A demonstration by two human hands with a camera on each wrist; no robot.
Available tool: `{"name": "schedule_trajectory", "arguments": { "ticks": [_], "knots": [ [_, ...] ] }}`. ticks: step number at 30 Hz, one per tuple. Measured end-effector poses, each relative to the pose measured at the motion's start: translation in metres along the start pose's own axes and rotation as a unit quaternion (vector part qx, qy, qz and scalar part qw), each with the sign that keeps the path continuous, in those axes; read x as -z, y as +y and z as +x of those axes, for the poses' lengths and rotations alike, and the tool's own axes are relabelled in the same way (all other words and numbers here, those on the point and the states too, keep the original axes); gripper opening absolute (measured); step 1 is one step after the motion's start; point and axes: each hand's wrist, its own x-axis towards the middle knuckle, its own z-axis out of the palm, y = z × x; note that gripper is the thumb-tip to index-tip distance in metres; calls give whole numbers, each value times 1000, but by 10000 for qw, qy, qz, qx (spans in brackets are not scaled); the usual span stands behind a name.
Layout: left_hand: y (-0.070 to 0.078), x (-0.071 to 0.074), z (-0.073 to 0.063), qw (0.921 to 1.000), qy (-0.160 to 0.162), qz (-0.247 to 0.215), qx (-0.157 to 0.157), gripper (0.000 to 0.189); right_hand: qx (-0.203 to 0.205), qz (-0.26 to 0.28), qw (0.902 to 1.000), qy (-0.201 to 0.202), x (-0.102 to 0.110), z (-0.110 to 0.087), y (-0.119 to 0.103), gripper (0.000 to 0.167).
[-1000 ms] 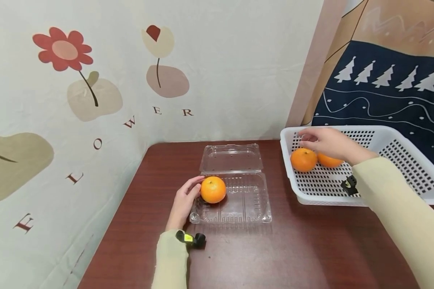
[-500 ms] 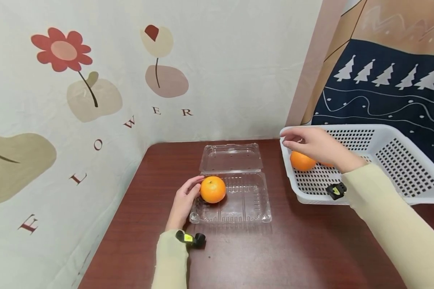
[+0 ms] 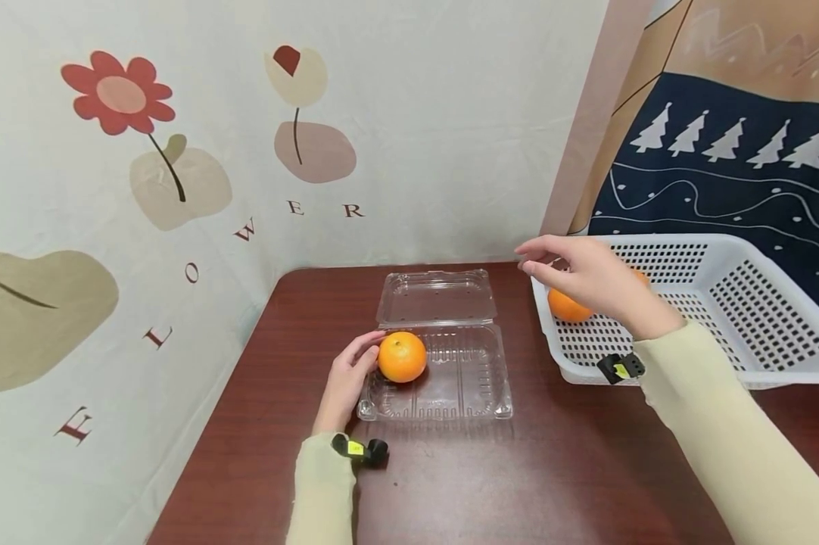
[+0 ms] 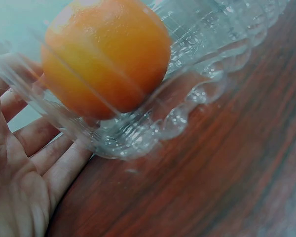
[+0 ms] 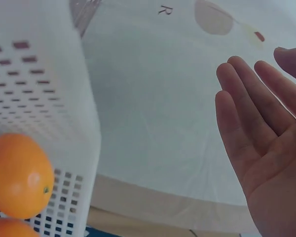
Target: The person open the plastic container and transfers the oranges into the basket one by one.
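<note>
An orange (image 3: pixel 402 357) sits in the left part of a clear plastic clamshell box (image 3: pixel 474 386), its lid (image 3: pixel 437 299) folded back. My left hand (image 3: pixel 344 382) rests at the box's left side, fingers beside the orange. Through the clear wall, the left wrist view shows the left fingers (image 4: pixel 37 136) extended along the outside. Above the left rim of a white plastic basket (image 3: pixel 784 377) is my right hand (image 3: pixel 587 276), its fingers loosely extended with nothing between them. Two oranges lie in the basket: one (image 3: pixel 568 304) below the hand, another (image 3: pixel 641 278) mostly hidden behind it.
The dark red-brown table (image 3: pixel 437 484) carries both containers, with the basket at the right. A pale cloth wall (image 3: pixel 450 151) with flower prints stands close behind, and a dark cloth (image 3: pixel 723 182) with white trees hangs behind the basket.
My right hand has moved left over the basket, its fingertips now past the left rim. The left hand, the box and the orange in it stay put.
</note>
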Motion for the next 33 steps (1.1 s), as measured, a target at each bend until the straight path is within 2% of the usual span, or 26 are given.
{"name": "schedule_trajectory", "arguments": {
  "ticks": [2, 8, 13, 21, 33],
  "knots": [
    [-6, 1, 3, 10000, 34, 62, -45, 31, 145, 59, 9999, 66, -1, 0, -4, 28],
    [-9, 2, 0, 10000, 45, 58, 17, 31, 343, 253, 9991, 53, -8, -1, -14, 30],
    [-8, 2, 3, 9999, 2, 56, -101, 31, 179, 353, 9991, 172, -13, -6, -20, 30],
    [-7, 2, 2, 10000, -16, 79, -41, 31, 42, 714, 9967, 390, -26, -14, -33, 32],
    [-6, 0, 2, 9999, 3, 134, -103, 32, -258, 1054, 9939, 212, -36, -20, -37, 33]
  ]
}}
